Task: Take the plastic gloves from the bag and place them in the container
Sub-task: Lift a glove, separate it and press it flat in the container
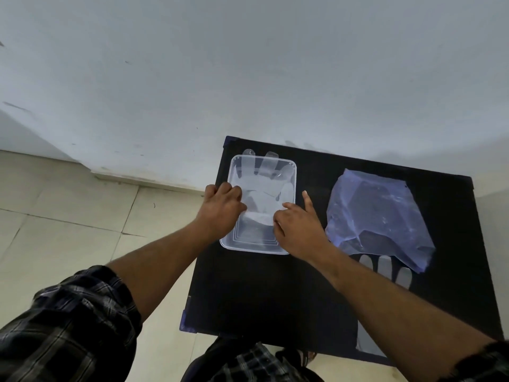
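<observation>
Seen from the head camera, looking down, two bare forearms are reaching forward over a small black counter. The left hand is lying on the left edge of a clear plastic container, its fingers curled loosely over the rim and pressing down on a thin plastic glove inside. The right hand is resting at the container's near right corner, mostly closed, with the thumb and curled fingers touching the glove's cuff end and the index finger pointing straight ahead along the right rim. Neither hand seems to be lifting anything; whether the right hand is pinching the film or only pressing it is hard to tell.

The glove is lying flat in the container, palm spread, with two fingertips sticking out over the far rim onto the counter.

To the right, well apart from the container, a crumpled bluish translucent bag is lying on the counter. More glove fingers, pale and flat, are poking out from under its near edge.

The counter is standing against a plain pale wall. A beige tiled floor is showing to the left. Dark checked sleeves are covering the upper arms at the bottom corners.
</observation>
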